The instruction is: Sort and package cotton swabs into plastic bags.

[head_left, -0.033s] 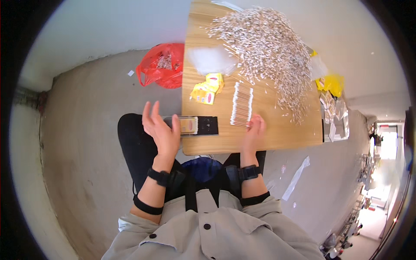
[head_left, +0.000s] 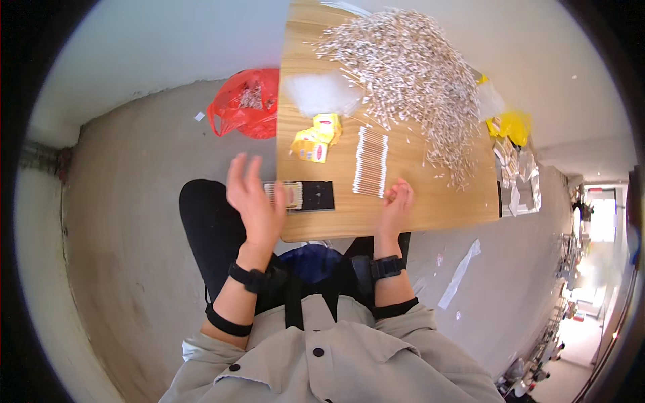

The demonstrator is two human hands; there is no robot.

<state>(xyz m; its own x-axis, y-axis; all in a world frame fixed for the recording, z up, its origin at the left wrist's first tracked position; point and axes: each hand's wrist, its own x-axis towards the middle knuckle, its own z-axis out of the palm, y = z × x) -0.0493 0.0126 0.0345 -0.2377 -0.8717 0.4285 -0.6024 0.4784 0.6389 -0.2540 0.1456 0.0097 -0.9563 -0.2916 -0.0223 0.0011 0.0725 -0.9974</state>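
Observation:
My left hand (head_left: 256, 208) is open, fingers apart, at the table's left edge. Its thumb is beside a small pack of cotton swabs (head_left: 293, 195) with a yellowish label, partly hidden behind the hand. The pack lies on the left part of a flat black tray (head_left: 318, 195). To the right, a neat row of cotton swabs (head_left: 371, 162) lies side by side on the wood. At the row's near right corner my right hand (head_left: 394, 211) is closed, its fingers curled together. Whatever those fingers hold, if anything, is hidden.
A big heap of loose cotton swabs (head_left: 410, 64) covers the far right of the table (head_left: 430, 208). Yellow printed packets (head_left: 316, 141) and clear plastic film (head_left: 321, 94) lie at the left. A red plastic bag (head_left: 248, 111) hangs beside the left edge; a yellow bag (head_left: 516, 126) is beyond the right.
My left hand's fingers have shifted slightly over the end of the swab pack. My right hand stays by the row's near corner, its fingers now less blurred.

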